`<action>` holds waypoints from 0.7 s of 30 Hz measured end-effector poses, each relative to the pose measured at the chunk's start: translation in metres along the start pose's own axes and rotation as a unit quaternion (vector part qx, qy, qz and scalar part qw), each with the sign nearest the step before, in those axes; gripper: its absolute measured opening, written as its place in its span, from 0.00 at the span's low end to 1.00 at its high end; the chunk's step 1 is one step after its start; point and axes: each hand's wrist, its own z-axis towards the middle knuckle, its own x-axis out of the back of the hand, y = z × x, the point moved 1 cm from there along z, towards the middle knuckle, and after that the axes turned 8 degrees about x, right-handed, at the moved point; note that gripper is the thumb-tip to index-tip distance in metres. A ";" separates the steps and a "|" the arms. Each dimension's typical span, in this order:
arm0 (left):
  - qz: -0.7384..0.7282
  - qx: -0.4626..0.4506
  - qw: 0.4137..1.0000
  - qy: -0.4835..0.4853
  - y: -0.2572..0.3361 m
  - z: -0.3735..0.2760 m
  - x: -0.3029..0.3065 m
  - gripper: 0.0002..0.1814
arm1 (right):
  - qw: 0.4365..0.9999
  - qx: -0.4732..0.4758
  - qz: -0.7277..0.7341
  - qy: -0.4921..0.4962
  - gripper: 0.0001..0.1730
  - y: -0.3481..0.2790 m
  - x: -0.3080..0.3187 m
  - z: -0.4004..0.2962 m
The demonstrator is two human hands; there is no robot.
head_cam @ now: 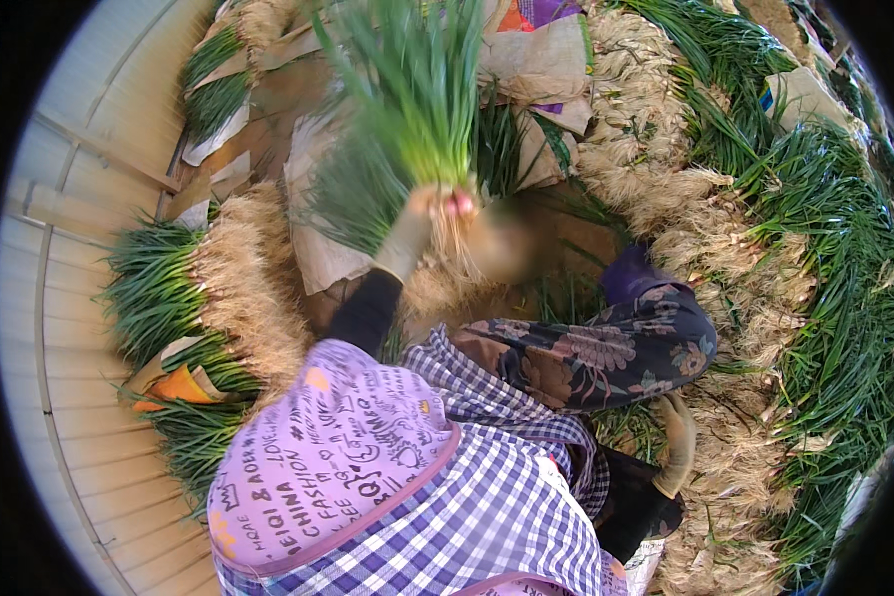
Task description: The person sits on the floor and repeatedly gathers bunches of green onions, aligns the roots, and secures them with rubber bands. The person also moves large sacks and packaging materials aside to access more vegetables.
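Observation:
My left hand (pixel 410 227), in a pale glove below a black sleeve, grips a bunch of green onions (pixel 436 112) near its base. The leaves point away from me and are partly motion-blurred. Pinkish bulbs (pixel 458 203) and straw-coloured roots show beside the fingers. My right hand (pixel 674 443), also gloved, is low on the right beside my bent knee, close to a row of onion roots (pixel 737 462). No item is plainly visible in it, and its finger position is unclear. A blurred brown patch lies right of the held roots.
Green onions (pixel 842 298) form a long curved bank on the right, roots facing inward. More onions (pixel 160 276) are stacked on the left beside a pale ribbed wall (pixel 67 335). Woven sacking (pixel 536 56) lies ahead. My patterned trouser leg (pixel 596 346) crosses the middle.

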 end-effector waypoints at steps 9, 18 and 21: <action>-0.322 0.206 0.915 0.133 -0.274 0.066 0.166 0.13 | 0.979 -0.099 -0.165 -0.066 0.26 0.052 -0.041 0.036; 0.587 -0.056 0.796 0.133 -0.100 0.005 0.107 0.22 | 0.992 -0.117 -0.038 0.037 0.28 0.111 -0.042 0.054; 0.641 -0.221 0.730 0.082 -0.115 0.023 0.078 0.22 | 0.984 -0.089 -0.152 0.008 0.28 0.107 -0.040 0.066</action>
